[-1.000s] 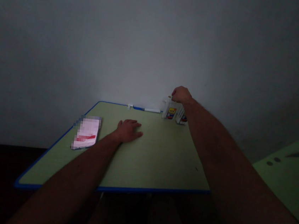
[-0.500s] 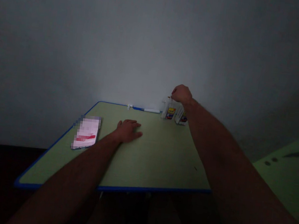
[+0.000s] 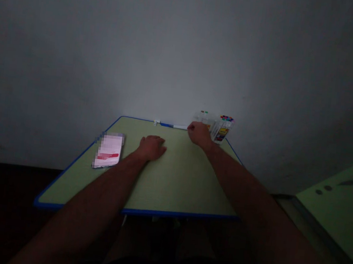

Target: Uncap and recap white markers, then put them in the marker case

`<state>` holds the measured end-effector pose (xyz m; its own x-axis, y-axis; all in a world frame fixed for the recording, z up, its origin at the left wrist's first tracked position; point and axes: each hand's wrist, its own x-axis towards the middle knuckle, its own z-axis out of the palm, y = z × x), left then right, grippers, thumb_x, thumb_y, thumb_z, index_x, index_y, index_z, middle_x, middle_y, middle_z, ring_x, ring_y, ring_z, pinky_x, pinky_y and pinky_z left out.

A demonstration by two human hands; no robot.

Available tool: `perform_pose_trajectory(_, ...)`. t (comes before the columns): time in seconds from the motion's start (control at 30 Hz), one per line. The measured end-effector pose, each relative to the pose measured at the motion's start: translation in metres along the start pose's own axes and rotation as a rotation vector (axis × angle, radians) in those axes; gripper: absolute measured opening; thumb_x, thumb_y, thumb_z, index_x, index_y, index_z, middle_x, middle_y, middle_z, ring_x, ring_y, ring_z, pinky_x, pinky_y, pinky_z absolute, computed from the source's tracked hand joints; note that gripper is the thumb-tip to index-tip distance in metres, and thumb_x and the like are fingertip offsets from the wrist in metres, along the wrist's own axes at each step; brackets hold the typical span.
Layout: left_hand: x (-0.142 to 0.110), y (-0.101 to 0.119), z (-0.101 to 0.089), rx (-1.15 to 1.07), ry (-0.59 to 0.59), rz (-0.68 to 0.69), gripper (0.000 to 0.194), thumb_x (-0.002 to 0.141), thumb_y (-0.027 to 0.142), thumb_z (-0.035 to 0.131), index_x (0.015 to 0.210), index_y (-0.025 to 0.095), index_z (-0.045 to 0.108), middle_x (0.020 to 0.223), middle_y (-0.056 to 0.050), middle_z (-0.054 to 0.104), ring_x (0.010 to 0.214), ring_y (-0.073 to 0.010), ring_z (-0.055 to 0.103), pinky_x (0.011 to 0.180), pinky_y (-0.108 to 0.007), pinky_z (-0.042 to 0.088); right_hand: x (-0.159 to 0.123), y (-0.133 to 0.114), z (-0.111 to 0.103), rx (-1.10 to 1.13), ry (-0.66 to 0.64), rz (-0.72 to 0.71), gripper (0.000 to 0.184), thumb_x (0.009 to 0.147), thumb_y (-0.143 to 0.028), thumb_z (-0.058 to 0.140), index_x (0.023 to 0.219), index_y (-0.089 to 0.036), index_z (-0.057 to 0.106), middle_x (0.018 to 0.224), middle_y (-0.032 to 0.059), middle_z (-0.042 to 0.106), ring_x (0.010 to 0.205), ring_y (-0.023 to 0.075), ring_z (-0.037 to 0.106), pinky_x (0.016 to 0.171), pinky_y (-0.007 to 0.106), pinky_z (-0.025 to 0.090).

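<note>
My left hand (image 3: 152, 148) lies palm down on the pale green table (image 3: 178, 178), fingers spread, holding nothing. Near the table's far edge, my right hand (image 3: 199, 133) has its fingers pinched together; whatever is between them is too dark and small to make out. Just behind it stands a clear box (image 3: 208, 119) with a couple of coloured tips at its top, its lower part hidden by the hand. A second clear box (image 3: 222, 130), packed with several multicoloured markers, stands to the right. By my right fingertips ends a slim blue-and-white stick (image 3: 172, 126) along the far edge.
A tablet or large phone (image 3: 109, 150), partly pixelated, lies on the table's left side. Beside the stick's left end sits a small white piece (image 3: 156, 122). A grey wall (image 3: 184, 57) rises behind the table. Another green surface (image 3: 339, 199) stands at the right.
My right hand has come down and left from above the left clear box to in front of it, uncovering the right box's coloured marker tops. My left hand stays on the table.
</note>
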<state>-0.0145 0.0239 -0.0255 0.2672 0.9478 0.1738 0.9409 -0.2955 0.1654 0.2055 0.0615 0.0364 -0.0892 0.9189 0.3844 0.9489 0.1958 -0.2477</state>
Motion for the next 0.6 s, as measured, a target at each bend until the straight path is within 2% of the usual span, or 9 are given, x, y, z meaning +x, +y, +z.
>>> perform_pose_trajectory(0.13,0.0,0.0,-0.002,0.002,0.001,-0.059,0.046,0.091,0.047,0.049,0.129,0.028,0.065,0.143,-0.007,0.06,0.134,-0.0308,0.052,0.108,-0.049,0.041,-0.008,-0.006,0.034,-0.06,-0.153,-0.004,0.033,0.091,-0.014,0.052,0.115,-0.019,0.074,0.121,0.0089,0.072,0.113,0.0212,0.066,0.098,0.03,0.048)
perform_pose_trajectory(0.27,0.0,0.0,-0.002,0.0,0.003,-0.066,0.048,0.09,0.048,0.049,0.129,0.026,0.066,0.143,-0.009,0.06,0.132,-0.0312,0.053,0.108,-0.048,0.042,0.0,-0.017,0.052,-0.173,-0.229,-0.042,0.036,0.09,-0.012,0.052,0.121,-0.015,0.071,0.128,0.0159,0.068,0.118,0.0249,0.064,0.098,0.031,0.049)
perform_pose_trajectory(0.4,0.0,-0.001,0.0,0.004,0.012,-0.061,0.05,0.09,0.049,0.048,0.129,0.025,0.065,0.143,-0.01,0.06,0.131,-0.0321,0.053,0.109,-0.049,0.041,0.017,-0.025,0.065,-0.218,-0.257,0.016,0.035,0.091,-0.015,0.053,0.122,-0.01,0.068,0.124,0.0223,0.067,0.113,0.0295,0.067,0.091,0.036,0.054)
perform_pose_trajectory(0.6,0.0,-0.001,0.003,-0.004,0.023,-0.072,0.048,0.089,0.049,0.049,0.129,0.026,0.066,0.142,-0.01,0.06,0.132,-0.0335,0.052,0.109,-0.052,0.041,0.043,-0.026,0.078,-0.175,-0.247,0.12,0.04,0.092,-0.018,0.052,0.129,-0.006,0.062,0.13,0.0263,0.061,0.117,0.0307,0.066,0.092,0.038,0.054)
